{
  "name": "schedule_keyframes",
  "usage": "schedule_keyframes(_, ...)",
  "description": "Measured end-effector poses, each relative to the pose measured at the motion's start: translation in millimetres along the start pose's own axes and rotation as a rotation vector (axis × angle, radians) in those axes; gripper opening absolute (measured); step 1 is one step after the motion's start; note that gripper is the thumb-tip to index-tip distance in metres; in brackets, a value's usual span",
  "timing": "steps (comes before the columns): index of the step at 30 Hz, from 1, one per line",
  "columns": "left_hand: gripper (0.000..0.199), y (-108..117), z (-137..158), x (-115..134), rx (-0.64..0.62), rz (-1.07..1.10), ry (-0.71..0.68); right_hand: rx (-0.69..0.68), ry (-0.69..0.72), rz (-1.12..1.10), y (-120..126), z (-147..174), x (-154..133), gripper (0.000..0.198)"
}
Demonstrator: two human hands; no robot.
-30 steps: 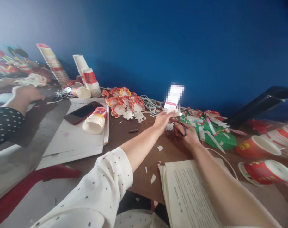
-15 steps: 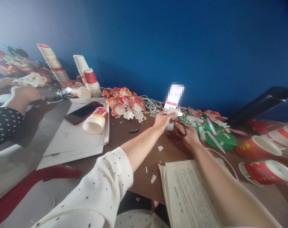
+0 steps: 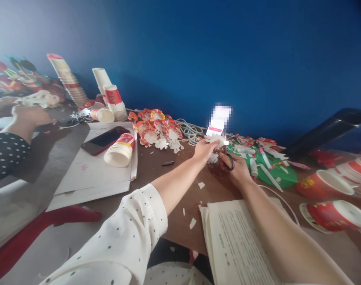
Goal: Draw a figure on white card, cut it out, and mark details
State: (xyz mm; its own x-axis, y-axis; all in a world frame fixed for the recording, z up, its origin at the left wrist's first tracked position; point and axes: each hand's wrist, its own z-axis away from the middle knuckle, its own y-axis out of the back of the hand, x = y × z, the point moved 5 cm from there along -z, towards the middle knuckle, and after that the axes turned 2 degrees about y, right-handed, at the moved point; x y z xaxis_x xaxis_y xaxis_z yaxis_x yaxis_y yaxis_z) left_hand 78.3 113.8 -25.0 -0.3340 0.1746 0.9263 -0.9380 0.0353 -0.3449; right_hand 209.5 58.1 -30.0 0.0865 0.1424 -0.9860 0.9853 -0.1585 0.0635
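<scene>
My left hand [image 3: 205, 151] is closed on a small piece of white paper [image 3: 216, 139], which stands in front of a lit phone screen [image 3: 219, 118]. Just right of it, my right hand [image 3: 238, 169] grips a pair of scissors [image 3: 230, 161] by the dark handles. The blades point up toward the paper and are mostly hidden, so whether they touch it I cannot tell. Below the hands lie white paper scraps [image 3: 212, 158]. A heap of cut red and white paper cup pieces [image 3: 159, 128] sits to the left.
At left a white folder [image 3: 94, 178] bears a dark phone [image 3: 106, 140] and a tipped paper cup [image 3: 120, 152]. Cup stacks [image 3: 69, 85] stand behind. A co-worker's hands [image 3: 31, 114] hold white paper. A green sheet [image 3: 283, 176], red cups [image 3: 331, 215] and a booklet [image 3: 236, 241] lie right.
Both hands hold nearly the same place. The white paper in my left hand has turned very slightly; otherwise hardly anything differs.
</scene>
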Motion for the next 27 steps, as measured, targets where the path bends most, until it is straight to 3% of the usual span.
schedule_keyframes(13,0.006,0,5,4,-0.01,0.059,0.028,0.04,-0.026,0.014,1,0,2,0.041)
schedule_keyframes(19,0.009,1,0,-2,-0.003,0.134,0.04,0.176,-0.085,-0.14,9,-2,6,0.052)
schedule_keyframes(23,0.014,-4,-2,-9,-0.047,0.173,0.079,0.275,-0.011,-0.255,13,-5,-2,0.059)
schedule_keyframes(27,0.011,-12,4,-11,-0.11,0.143,0.133,0.293,0.012,-0.223,16,-8,-10,0.059)
